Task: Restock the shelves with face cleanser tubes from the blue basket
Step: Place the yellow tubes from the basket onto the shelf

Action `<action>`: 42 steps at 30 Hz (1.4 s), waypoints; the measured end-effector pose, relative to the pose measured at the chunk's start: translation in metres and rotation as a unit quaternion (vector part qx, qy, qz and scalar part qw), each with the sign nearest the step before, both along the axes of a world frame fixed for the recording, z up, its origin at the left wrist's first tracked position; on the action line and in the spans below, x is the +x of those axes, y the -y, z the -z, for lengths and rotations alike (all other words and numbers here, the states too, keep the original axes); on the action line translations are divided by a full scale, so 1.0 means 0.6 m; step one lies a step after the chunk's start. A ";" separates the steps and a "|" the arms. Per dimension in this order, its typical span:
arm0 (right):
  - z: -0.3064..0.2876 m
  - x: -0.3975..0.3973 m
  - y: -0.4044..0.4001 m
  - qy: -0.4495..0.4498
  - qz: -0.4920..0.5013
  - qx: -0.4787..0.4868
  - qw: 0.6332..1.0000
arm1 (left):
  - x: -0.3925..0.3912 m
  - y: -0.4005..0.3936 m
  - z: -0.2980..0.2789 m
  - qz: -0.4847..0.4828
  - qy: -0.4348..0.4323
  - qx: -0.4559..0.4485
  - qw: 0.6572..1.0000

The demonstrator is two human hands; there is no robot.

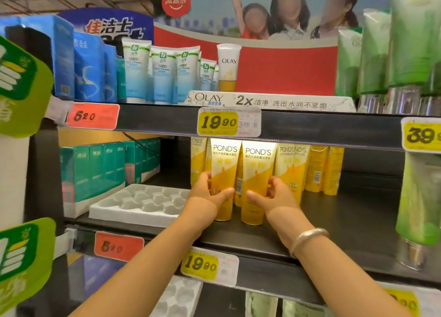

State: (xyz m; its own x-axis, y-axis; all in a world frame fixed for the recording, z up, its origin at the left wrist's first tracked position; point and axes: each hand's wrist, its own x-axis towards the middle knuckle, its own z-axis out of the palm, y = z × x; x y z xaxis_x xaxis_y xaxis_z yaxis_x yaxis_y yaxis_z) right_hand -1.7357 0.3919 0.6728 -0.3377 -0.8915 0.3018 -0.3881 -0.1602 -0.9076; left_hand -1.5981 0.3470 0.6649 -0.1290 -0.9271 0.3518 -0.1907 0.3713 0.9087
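Left hand (210,195): fingers and thumb curled round the left Pond's tube (223,173), gripping its lower half.
Right hand (274,195): clamped likewise on the right Pond's tube (254,180).
Tube axis: both stood vertical, caps down on the middle shelf (346,211), crimped ends toward 12 o'clock, labels facing out.
Position: touching side by side, front row; more yellow tubes (319,168) behind, toward 2 o'clock.
White tray (143,204): at 9 o'clock of the hands.

The dark shelf (346,211) carries yellow tubes (317,171), green boxes (95,171), white tray (140,202).
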 end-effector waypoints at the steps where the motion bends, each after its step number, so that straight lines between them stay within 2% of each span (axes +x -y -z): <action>1: 0.001 0.003 0.001 0.001 0.000 0.000 1.000 | 0.002 -0.001 0.002 -0.027 0.032 -0.015 0.999; 5: 0.005 0.009 -0.005 -0.004 0.007 0.018 1.000 | 0.000 -0.003 0.005 -0.085 0.089 -0.052 0.991; 12: 0.022 0.005 -0.007 0.004 0.032 0.052 0.998 | -0.003 -0.008 0.005 -0.106 0.145 0.001 0.984; 35: 0.017 0.015 -0.006 -0.007 0.029 0.036 0.999 | -0.003 -0.016 -0.002 -0.105 0.118 0.001 0.987; 42: -0.001 0.013 -0.011 -0.020 0.020 0.036 0.999 | 0.017 -0.014 -0.021 -0.083 0.084 -0.002 0.993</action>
